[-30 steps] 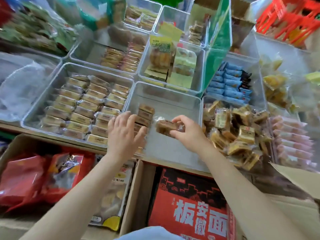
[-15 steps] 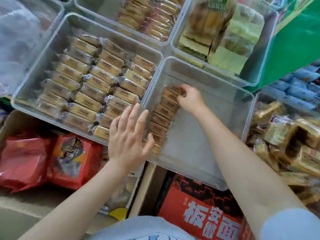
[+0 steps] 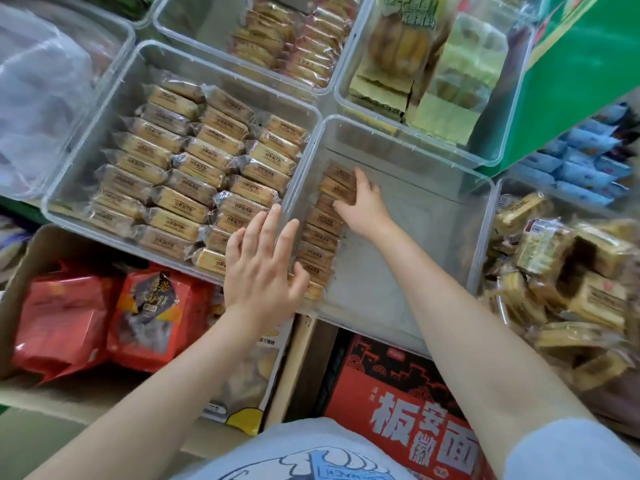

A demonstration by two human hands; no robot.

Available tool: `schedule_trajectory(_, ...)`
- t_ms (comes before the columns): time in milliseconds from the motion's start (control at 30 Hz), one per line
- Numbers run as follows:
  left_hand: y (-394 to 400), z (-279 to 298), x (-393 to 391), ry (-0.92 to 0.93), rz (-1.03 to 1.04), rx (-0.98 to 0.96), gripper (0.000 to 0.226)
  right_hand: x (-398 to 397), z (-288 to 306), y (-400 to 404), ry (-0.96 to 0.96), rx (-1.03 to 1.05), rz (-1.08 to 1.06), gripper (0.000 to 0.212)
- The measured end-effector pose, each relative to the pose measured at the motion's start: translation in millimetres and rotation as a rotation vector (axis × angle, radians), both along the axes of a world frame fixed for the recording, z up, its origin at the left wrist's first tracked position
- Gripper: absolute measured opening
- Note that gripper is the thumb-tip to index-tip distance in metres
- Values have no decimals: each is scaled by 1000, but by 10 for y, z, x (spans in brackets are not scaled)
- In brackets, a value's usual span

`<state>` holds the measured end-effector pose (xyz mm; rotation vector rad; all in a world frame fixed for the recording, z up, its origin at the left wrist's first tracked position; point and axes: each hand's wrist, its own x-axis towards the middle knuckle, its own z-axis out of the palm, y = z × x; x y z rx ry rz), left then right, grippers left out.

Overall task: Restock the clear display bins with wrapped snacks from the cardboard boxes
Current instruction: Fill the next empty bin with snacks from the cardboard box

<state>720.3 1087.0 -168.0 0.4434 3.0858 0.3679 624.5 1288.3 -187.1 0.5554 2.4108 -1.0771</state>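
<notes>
Reaching into the clear bin, the right hand rested curled fingers on the far wrapped snacks, stacked in one row along the bin's left wall. The left hand, fingers spread and holding nothing, pressed that wall beside the row's near end.

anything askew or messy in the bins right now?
One thing: the far-right bin holds wrapped snacks heaped loosely at all angles, unlike the neat rows in the full bin. The bin being filled has one tidy row. No spills or damage visible.
</notes>
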Motion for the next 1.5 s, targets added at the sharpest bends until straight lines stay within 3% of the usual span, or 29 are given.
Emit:
schedule_trajectory(67,0,23,-9,-37,-11,0,65,253,186,52,34,21,-8,71)
schedule_trajectory(167,-6,45,-4,-94,-54,-45,63,746,521,268,79,82,52,46)
schedule_trajectory(333,221,230,232,-72,-157,-188,44,1834,1343,756,265,124,48,22)
schedule_trajectory(500,1152,835,1480,-236,-516,212,32,3115,2067,1278,569,211,-138,17)
schedule_trajectory(567,1533,1054,2043,-392,-644,273,25,3634,2241,1530,627,258,-222,19)
schedule_trajectory(667,2013,1189,2745,-553,-726,419,33,4325,2346,1958,662,338,-340,19)
schedule_trajectory(767,2395,1260,3349,-691,-675,588,57,4836,2202,2417,574,425,-398,20)
schedule_trajectory(900,2929,1375,3896,-823,-394,742,75,5264,1839,2850,289,441,-198,22)
schedule_trajectory(1000,3318,1377,4057,-724,-196,724,83,5406,1499,2980,42,460,29,20)
schedule_trajectory(1133,3495,1297,4097,-530,-126,644,85,5555,904,3030,-303,450,326,25)
schedule_trajectory(1200,3500,1269,4098,-484,-119,619,81,5715,567,3037,-472,419,460,35)
schedule_trajectory(1333,3496,1271,4127,-465,-102,614,80,6099,28,3013,-699,436,663,82)
schedule_trajectory(1400,3500,1261,4132,-447,-101,621,79,6139,-60,3014,-681,402,632,71)
schedule_trajectory(1500,3509,1246,4118,-440,-99,632,78,5889,188,3217,-522,171,301,56)
